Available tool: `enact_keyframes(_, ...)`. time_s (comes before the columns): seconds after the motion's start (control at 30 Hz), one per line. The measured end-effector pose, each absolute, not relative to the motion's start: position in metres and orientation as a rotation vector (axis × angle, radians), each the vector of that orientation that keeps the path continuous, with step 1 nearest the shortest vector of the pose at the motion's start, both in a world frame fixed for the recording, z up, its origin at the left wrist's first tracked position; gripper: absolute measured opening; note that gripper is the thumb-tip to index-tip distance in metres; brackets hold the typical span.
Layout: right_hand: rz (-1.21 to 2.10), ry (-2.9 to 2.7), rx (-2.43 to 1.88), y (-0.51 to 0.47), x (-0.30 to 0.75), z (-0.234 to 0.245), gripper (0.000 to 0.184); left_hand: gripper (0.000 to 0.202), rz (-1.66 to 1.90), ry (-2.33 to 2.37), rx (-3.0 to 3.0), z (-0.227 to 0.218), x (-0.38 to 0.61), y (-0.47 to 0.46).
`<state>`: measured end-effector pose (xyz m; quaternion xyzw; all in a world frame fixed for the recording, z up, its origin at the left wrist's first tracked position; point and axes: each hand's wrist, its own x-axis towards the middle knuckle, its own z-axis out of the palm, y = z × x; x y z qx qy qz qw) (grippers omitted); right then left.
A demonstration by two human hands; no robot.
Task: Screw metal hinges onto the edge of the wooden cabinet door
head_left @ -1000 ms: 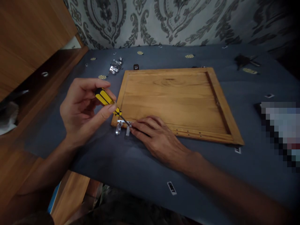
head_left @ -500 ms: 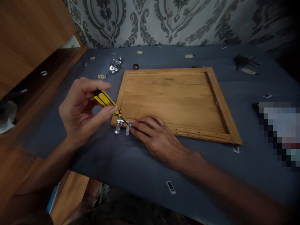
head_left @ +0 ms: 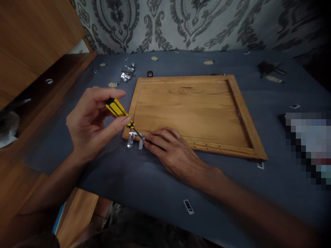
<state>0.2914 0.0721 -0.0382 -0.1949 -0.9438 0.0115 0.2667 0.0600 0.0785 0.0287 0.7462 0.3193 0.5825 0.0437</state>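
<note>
A yellow and black screwdriver slants down to the right in my left hand. My thumb presses against its handle, while the index finger is lifted off it. The shaft tip meets a shiny metal double hook at the near left edge of a wooden panel with a raised frame. My right hand lies over that near edge, its fingertips pinched at the right side of the hook, beside the tip. What exactly sits under those fingertips is hidden, and any screw is too small to make out.
Several loose metal hooks lie behind the panel's left corner. A dark object is at the back right. Small dark holes run along the panel's near rail. A wooden cabinet borders the left of the blue cloth.
My left hand has shifted very slightly to the right, with the screwdriver handle turned a little in it. The right hand, hook and panel stay in place.
</note>
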Motion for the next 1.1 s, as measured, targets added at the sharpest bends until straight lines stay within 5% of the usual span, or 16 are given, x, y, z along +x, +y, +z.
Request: enact_keyframes(1.1,0.054,-2.54,-0.514,0.071,0.292,-0.037,0.031,0.046,1.584,0.828,2.165,0.031,0.052,0.081)
